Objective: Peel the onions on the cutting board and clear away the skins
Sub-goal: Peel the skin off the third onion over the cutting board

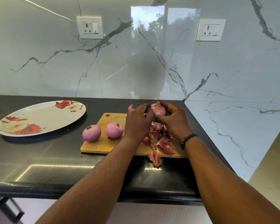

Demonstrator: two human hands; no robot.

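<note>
A wooden cutting board (pixel 102 143) lies on the black counter. Two peeled purple onions rest on its left part, one (pixel 91 133) at the board's left edge and one (pixel 114 130) beside it. Above the board's far side my right hand (pixel 171 122) cups a third onion (pixel 158 109) that still has skin. My left hand (pixel 138 122) pinches at that onion's side with curled fingers. Loose reddish skins (pixel 160 139) are piled on the board under my hands. One skin (pixel 155 158) hangs past the front edge.
A large oval plate with a rose pattern (pixel 39 117) sits on the counter to the left. A scrap of skin (pixel 131 108) lies behind the board. The marble wall runs close behind and along the right. The counter's front edge (pixel 87 189) is near me.
</note>
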